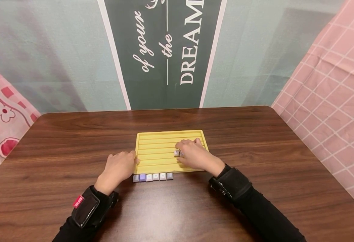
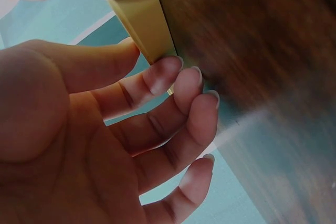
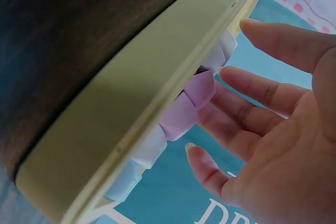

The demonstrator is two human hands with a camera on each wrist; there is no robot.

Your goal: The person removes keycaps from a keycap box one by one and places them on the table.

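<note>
- Keycaps [image 1: 156, 176]: six in one row on the single brown worktop [image 1: 255, 144], just beside the tray's near edge; from the left, one grey, one violet, three pale and one grey.
- Yellow tray [image 1: 152, 151]: one, ridged lengthwise, lying flat.
- Keycaps on the tray [image 3: 178, 116]: at least six show in the right wrist view, two of them pink; the head view shows only two, with the hand over the rest.
- Left hand [image 1: 121, 166]: one, its grip narrow, thumb and forefinger pinching the tray's near left corner.
- Right hand [image 1: 193, 154]: one, above the tray, fingers bent at the keycaps; I cannot tell whether its grip pinches any.
- Black wrist straps [image 1: 86, 206]: two, one per arm.
</note>
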